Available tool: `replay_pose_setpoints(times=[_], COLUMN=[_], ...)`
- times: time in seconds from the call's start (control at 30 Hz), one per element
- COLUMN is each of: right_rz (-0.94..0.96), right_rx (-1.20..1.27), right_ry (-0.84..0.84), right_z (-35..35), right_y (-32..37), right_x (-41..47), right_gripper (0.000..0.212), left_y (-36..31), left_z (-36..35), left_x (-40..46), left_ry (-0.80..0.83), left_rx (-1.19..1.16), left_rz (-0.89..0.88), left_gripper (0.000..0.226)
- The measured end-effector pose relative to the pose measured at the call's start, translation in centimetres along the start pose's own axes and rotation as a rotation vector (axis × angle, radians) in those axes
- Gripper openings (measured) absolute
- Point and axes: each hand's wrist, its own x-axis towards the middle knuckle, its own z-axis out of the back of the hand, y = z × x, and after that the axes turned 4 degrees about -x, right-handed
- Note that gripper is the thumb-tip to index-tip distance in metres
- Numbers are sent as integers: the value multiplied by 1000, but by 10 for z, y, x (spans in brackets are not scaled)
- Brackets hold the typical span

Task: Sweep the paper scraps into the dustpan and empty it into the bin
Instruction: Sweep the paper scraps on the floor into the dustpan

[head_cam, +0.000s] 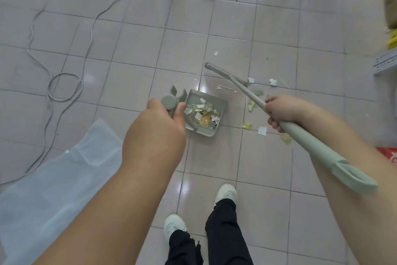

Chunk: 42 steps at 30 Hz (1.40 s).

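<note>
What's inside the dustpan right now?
The dustpan holds a heap of white and yellowish paper scraps. The left hand, gripping its handle, hides the pan's near corner, so anything there can't be seen.

The left hand (160, 123) holds the top of the dustpan handle (171, 103). The grey dustpan (221, 103) sits on the tiled floor (129, 54) with paper scraps (204, 112) inside. The right hand (281, 111) grips the broom handle (311, 138). More scraps (262, 130) lie on the floor just beside the dustpan. Two white shoes (226, 192) show below.
</note>
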Motion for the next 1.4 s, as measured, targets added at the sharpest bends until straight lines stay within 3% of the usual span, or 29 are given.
replay_pose_setpoints(times=[0.2,0.7,0.83,0.93,1.03,1.4], right_rz=[-46,-75,-35,11,35,-20], right_rx=[20,181,-26,-313,-394,-62], right_ry=[-18,52,54,53,29,-3], right_z=[41,29,8,-9,-23,10], right_y=[19,95,103,94,68,2], right_x=[51,131,124,111,92,17], right_gripper=[15,26,19,24,33,25], left_y=[-26,-25,-31,-29,-29,-18], left_z=[-6,15,11,14,14,18], left_x=[10,48,50,55,57,60], left_ry=[-46,-46,-22,-10,3,55], left_rx=[6,68,75,57,53,45], left_rz=[67,116,102,100,93,4], left_gripper=[37,42,40,40,39,36])
